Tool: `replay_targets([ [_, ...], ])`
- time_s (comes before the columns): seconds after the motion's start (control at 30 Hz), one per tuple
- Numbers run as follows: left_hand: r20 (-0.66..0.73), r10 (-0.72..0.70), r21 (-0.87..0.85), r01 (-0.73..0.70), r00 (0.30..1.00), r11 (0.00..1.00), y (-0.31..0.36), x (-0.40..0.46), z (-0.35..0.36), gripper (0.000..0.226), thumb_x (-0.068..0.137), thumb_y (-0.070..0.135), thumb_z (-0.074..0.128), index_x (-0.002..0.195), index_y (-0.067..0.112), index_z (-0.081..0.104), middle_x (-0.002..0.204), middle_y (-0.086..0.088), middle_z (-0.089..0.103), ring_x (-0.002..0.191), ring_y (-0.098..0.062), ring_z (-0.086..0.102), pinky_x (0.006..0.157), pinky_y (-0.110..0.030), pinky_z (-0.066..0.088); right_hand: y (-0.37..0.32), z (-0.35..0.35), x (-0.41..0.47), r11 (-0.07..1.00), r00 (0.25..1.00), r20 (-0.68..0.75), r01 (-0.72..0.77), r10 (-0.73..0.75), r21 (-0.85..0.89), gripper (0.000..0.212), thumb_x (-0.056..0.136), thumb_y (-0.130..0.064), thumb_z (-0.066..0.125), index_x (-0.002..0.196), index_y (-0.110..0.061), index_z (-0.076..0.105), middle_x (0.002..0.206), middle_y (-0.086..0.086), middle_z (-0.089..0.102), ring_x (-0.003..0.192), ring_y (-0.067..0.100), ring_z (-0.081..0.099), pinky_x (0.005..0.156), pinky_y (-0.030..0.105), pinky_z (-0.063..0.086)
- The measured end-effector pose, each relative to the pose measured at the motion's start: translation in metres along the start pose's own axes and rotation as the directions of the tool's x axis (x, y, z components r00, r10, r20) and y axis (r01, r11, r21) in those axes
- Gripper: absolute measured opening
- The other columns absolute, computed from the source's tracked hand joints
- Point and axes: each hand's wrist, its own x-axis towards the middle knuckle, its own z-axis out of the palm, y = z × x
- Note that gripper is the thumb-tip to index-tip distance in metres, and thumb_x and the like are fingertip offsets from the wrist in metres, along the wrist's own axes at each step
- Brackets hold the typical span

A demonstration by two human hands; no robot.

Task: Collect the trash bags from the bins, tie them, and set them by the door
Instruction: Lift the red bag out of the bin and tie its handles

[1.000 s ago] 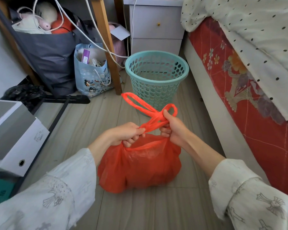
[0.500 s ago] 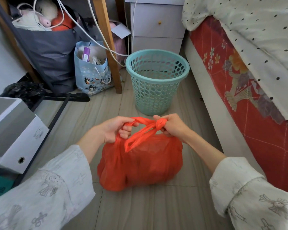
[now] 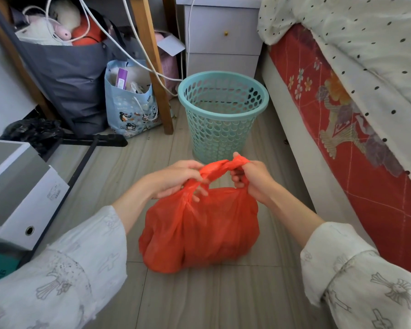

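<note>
Already out of bin (image 3: 223,115): red bag (image 3: 199,231) on floor. Your left hand (image 3: 176,180) and right hand (image 3: 252,178) pinch handles, knot half-made. Left: tighten, carry to door.

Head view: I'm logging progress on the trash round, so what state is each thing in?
Red trash bag: full, out of the bin, on the floor, handles twisted together.
Teal bin: upright, no liner.
Left hand: gripping a handle.
Right hand: gripping the other handle.
Nightstand drawers: closed.
</note>
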Motion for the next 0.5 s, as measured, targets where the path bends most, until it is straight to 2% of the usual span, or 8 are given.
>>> replay_targets([
  [0.07, -0.232, 0.111, -0.078, -0.132, 0.966, 0.988, -0.003, 0.008, 0.002, 0.039, 0.084, -0.009, 0.043, 0.115, 0.014, 0.048, 0.114, -0.015, 0.059, 0.071, -0.023, 0.063, 0.063, -0.038, 0.058, -0.002, -0.001, -0.001, 1.000, 0.999, 0.040, -0.011, 0.010, 0.024, 0.034, 0.094, -0.025, 0.051, 0.064, -0.010, 0.054, 0.042, -0.002, 0.050, 0.032, 0.005, 0.040, 0.033, 0.014, 0.023],
  [0.13, -0.413, 0.166, -0.183, -0.260, 0.896, 0.948, -0.005, 0.015, 0.002, 0.050, 0.081, -0.014, 0.039, 0.123, 0.012, 0.046, 0.125, -0.014, 0.052, 0.081, -0.021, 0.060, 0.074, -0.039, 0.055, -0.003, -0.001, -0.003, 0.999, 0.996, 0.094, -0.011, 0.008, 0.030, 0.032, 0.093, -0.025, 0.052, 0.065, -0.011, 0.056, 0.046, -0.001, 0.052, 0.035, 0.006, 0.041, 0.034, 0.016, 0.024],
  [0.2, -0.487, 0.143, -0.348, -0.342, 0.862, 0.873, -0.001, 0.018, 0.001, 0.054, 0.080, -0.015, 0.037, 0.129, 0.007, 0.042, 0.115, -0.013, 0.057, 0.079, -0.017, 0.057, 0.068, -0.028, 0.047, -0.003, 0.001, -0.005, 0.999, 0.989, 0.149, -0.010, 0.005, 0.033, 0.031, 0.093, -0.025, 0.051, 0.067, -0.012, 0.059, 0.052, 0.001, 0.052, 0.039, 0.007, 0.042, 0.036, 0.018, 0.025],
  [0.3, -0.507, 0.035, -0.629, -0.397, 0.861, 0.668, 0.005, 0.018, -0.004, 0.051, 0.087, -0.005, 0.039, 0.135, 0.009, 0.035, 0.092, -0.005, 0.056, 0.077, -0.016, 0.058, 0.054, -0.027, 0.049, -0.002, 0.005, -0.006, 1.000, 0.974, 0.227, 0.007, -0.012, 0.024, 0.027, 0.094, -0.024, 0.050, 0.073, -0.012, 0.062, 0.058, 0.001, 0.053, 0.044, 0.007, 0.043, 0.040, 0.018, 0.025],
  [0.4, -0.466, -0.023, -0.768, -0.391, 0.884, 0.507, 0.002, 0.022, -0.012, 0.053, 0.090, 0.002, 0.049, 0.138, 0.012, 0.031, 0.087, -0.006, 0.055, 0.078, -0.017, 0.058, 0.055, -0.033, 0.055, -0.002, 0.007, -0.007, 1.000, 0.958, 0.286, 0.028, -0.026, -0.002, 0.026, 0.094, -0.022, 0.048, 0.089, -0.001, 0.064, 0.062, 0.002, 0.052, 0.046, 0.006, 0.044, 0.042, 0.018, 0.027],
  [0.43, -0.438, -0.037, -0.805, -0.374, 0.898, 0.461, 0.002, 0.021, -0.012, 0.046, 0.090, 0.003, 0.051, 0.133, 0.007, 0.036, 0.086, -0.008, 0.054, 0.078, -0.018, 0.058, 0.053, -0.033, 0.057, -0.001, 0.007, -0.007, 0.999, 0.954, 0.300, 0.030, -0.025, -0.012, 0.028, 0.094, -0.022, 0.048, 0.096, 0.002, 0.064, 0.063, 0.002, 0.052, 0.047, 0.006, 0.045, 0.043, 0.019, 0.028],
  [0.5, -0.396, -0.072, -0.855, -0.339, 0.915, 0.394, 0.003, 0.022, -0.010, 0.012, 0.091, 0.004, 0.049, 0.102, -0.001, 0.050, 0.084, -0.012, 0.053, 0.078, -0.021, 0.058, 0.050, -0.031, 0.057, -0.002, 0.006, -0.006, 0.999, 0.949, 0.314, 0.031, -0.023, -0.022, 0.030, 0.094, -0.023, 0.049, 0.095, 0.002, 0.065, 0.063, 0.001, 0.053, 0.048, 0.006, 0.045, 0.045, 0.019, 0.029],
])
